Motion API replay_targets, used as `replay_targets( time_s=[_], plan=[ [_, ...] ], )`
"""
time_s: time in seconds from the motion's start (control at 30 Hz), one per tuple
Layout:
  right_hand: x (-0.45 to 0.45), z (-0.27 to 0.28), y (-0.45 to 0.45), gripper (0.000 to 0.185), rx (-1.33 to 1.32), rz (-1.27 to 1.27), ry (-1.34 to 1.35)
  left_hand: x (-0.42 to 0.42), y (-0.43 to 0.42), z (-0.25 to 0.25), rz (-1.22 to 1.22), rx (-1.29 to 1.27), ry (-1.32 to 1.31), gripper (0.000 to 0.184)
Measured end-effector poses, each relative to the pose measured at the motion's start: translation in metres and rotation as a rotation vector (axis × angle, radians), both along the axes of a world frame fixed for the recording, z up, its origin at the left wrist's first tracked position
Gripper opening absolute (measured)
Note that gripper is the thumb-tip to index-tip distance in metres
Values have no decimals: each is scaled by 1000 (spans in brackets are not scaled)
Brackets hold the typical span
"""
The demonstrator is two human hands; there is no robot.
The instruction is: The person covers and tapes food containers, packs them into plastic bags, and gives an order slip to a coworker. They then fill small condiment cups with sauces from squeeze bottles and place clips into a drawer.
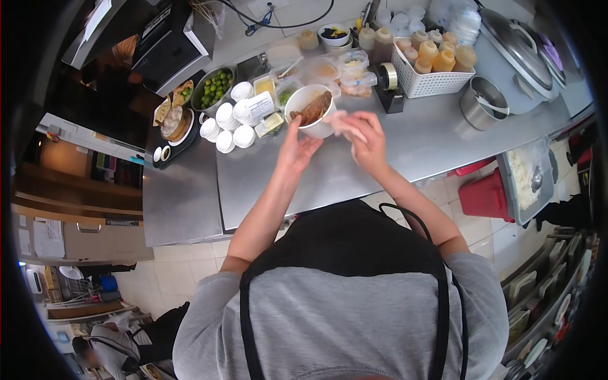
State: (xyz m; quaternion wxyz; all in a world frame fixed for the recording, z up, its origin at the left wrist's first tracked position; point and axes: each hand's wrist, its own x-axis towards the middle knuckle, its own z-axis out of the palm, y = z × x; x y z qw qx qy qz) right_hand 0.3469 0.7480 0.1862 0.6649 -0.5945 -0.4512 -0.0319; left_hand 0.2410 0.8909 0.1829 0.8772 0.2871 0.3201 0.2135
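Note:
My left hand [296, 149] grips a white paper bowl [319, 130] from its lower left side, thumb near the rim. Dark brown cooked meat [314, 110] lies inside the bowl. My right hand [369, 140] pinches a crumpled, pale pinkish wipe [347, 123] against the bowl's right side; its material is blurred. The bowl tilts slightly towards me above the steel counter. Just left of it sit several white lidded cups [226, 116] and a printed paper label [258, 107].
Behind the bowl are bagged foods [356, 82] and a tape dispenser [389, 88]. A white basket [432, 81] of sauce bottles and a steel pot [484, 103] stand right. Limes fill a bowl [201, 106] at left, near a black tray [172, 152]. Another person [136, 339] is at lower left.

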Motion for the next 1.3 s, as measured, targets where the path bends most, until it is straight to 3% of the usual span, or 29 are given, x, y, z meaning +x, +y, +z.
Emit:
replay_targets(
  time_s=[0.13,0.2,0.33,0.43,0.5,0.53,0.6,0.63,0.7,0.77,0.83,0.93,1.0,1.03,1.1,1.3],
  plan=[
    [-4,-1,25,42,-15,-13,-304,1,-10,4,-31,51,51,61],
    [5,-9,21,40,-111,-144,-492,-1,-6,-7,-48,28,48,61],
    [33,-27,-8,37,-171,-182,-525,-9,6,-24,-17,-70,41,63],
    [47,-39,-25,33,-159,-217,-400,-23,20,-19,-143,-33,90,64],
    [54,-48,-26,27,-96,-92,229,-34,33,-31,-243,-11,146,59],
    [58,-48,-29,27,-99,-90,231,-39,39,-37,-348,17,199,53],
    [65,-39,-32,23,-577,-142,351,-46,45,-41,-469,116,255,50],
    [67,-42,-29,23,-581,-143,354,-48,46,-43,-591,217,308,46],
    [72,-58,-16,25,-695,-59,260,-46,47,-40,-657,254,330,40],
    [79,-84,7,26,-668,21,196,-43,48,-37,-739,512,478,39],
    [82,-89,28,29,-640,103,133,-45,56,-40,-751,599,534,36],
    [70,-82,69,31,-603,286,171,-49,62,-41,-763,784,689,28],
    [55,-67,97,28,-755,568,121,-51,63,-43,-763,878,791,23],
    [44,-58,107,28,-756,573,122,-49,62,-46,-696,940,775,20],
    [20,-30,119,18,-816,882,-77,-47,58,-47,-626,1000,761,17],
    [13,-35,135,16,-845,854,-406,-49,49,-49,-388,943,711,14]
  ],
)
